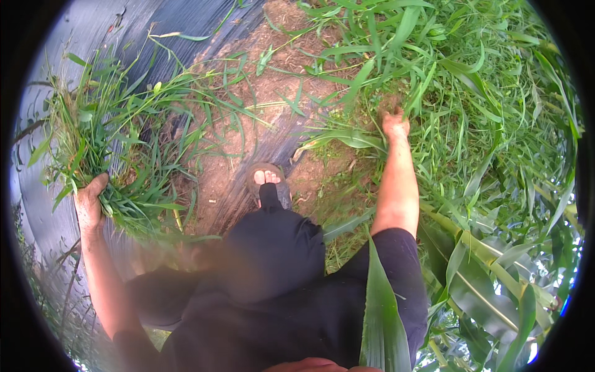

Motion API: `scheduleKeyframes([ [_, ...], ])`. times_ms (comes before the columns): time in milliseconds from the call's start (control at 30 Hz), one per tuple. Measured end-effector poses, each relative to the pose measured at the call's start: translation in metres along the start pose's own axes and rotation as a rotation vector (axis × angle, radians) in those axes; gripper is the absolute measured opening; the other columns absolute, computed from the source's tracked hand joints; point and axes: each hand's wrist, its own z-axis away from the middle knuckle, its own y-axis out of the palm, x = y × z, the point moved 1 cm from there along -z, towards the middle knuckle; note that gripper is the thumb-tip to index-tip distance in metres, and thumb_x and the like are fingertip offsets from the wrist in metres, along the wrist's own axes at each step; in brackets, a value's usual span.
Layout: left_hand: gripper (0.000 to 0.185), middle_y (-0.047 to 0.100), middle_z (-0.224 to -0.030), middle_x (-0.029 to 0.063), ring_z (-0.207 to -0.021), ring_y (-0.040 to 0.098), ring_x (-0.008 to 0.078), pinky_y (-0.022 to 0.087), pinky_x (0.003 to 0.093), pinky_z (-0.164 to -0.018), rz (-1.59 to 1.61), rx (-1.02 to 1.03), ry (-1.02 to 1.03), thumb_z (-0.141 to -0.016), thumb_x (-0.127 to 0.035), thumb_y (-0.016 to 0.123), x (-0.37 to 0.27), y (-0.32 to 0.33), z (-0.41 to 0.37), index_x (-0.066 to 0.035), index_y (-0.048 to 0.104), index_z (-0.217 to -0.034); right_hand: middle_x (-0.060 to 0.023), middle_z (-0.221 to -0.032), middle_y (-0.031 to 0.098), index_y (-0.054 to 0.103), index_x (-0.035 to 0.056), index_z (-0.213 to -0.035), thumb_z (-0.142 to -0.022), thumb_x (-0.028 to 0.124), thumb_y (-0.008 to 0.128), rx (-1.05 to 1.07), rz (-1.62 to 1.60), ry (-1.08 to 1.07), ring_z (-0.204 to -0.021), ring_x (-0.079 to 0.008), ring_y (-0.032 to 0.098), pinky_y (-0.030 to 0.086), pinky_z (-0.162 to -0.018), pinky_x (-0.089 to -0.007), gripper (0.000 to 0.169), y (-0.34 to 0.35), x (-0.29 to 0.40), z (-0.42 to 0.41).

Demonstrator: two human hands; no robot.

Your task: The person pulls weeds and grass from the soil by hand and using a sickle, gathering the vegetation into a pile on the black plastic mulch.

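Note:
My left hand (92,202) grips a thick bundle of pulled green grass (88,153), with long stems and leaves fanning out above the fist. Soil smudges the thumb and wrist. On the other side, my right hand (396,124) reaches down to the base of the standing grass (451,107), beside a patch of brown soil. Its fingertips are partly hidden among blades, so whether they hold any is unclear. A broad leaf (351,138) with a dried tip lies just left of the right wrist.
Black plastic mulch film (186,28) covers the ground at upper left, bordering a strip of bare soil (218,186). My sandalled foot (267,179) rests there. Tall corn-like plants (483,279) crowd the right, and one long leaf (383,307) crosses before my body.

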Motion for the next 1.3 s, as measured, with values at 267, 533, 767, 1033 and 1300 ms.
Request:
scheduleKeyframes([
  [267,0.054,0.059,-0.112,0.0041,-0.095,0.056,0.0169,0.048,0.0309,-0.086,-0.066,-0.076,-0.017,-0.079,0.001,0.061,-0.017,-0.003,0.008,-0.003,0.05,-0.132,-0.0193,-0.14,0.048,0.044,0.0074,-0.14,-0.083,0.047,0.065,-0.182,-0.013,-0.147,-0.126,-0.0361,0.049,0.04,-0.106,-0.043,0.072,0.023,0.047,-0.071],
  [533,0.056,0.059,-0.113,0.005,-0.098,0.056,0.017,0.047,0.031,-0.088,-0.107,-0.075,-0.092,-0.079,0.001,0.059,-0.012,-0.004,0.011,-0.002,0.048,-0.133,-0.016,-0.126,0.052,0.049,0.0075,-0.126,-0.087,0.04,0.059,-0.207,0.132,-0.099,-0.114,-0.0323,0.052,0.042,-0.098,-0.0411,0.052,0.036,0.062,-0.107],
  [767,0.044,0.061,-0.106,0.0044,-0.092,0.058,0.0175,0.048,0.0309,-0.085,-0.075,-0.146,-0.151,-0.078,-0.007,0.064,-0.011,-0.002,0.011,0.0,0.056,-0.122,-0.0127,-0.114,0.055,0.052,0.0083,-0.113,-0.091,0.034,0.053,-0.187,0.084,-0.129,-0.103,-0.0289,0.053,0.044,-0.09,-0.0393,0.034,0.031,0.064,-0.121],
  [1033,0.048,0.061,-0.109,0.0047,-0.094,0.058,0.0175,0.048,0.031,-0.086,-0.007,-0.095,-0.126,-0.078,-0.001,0.061,-0.003,-0.013,0.005,0.0,0.053,-0.125,-0.009,-0.1,0.058,0.055,0.0091,-0.099,-0.096,0.027,0.047,-0.283,-0.455,-0.249,-0.091,-0.0251,0.055,0.046,-0.081,-0.0372,0.02,0.045,0.019,-0.088],
  [1300,0.044,0.062,-0.101,0.0064,-0.084,0.06,0.0175,0.053,0.0331,-0.075,0.08,-0.063,-0.111,-0.077,0.0,0.06,-0.007,0.017,0.008,-0.001,0.055,-0.12,-0.0136,-0.098,0.065,0.061,0.0075,-0.099,-0.091,0.026,0.048,0.532,0.251,-1.063,-0.092,-0.0314,0.063,0.051,-0.085,-0.0425,0.024,0.055,0.142,0.189],
])
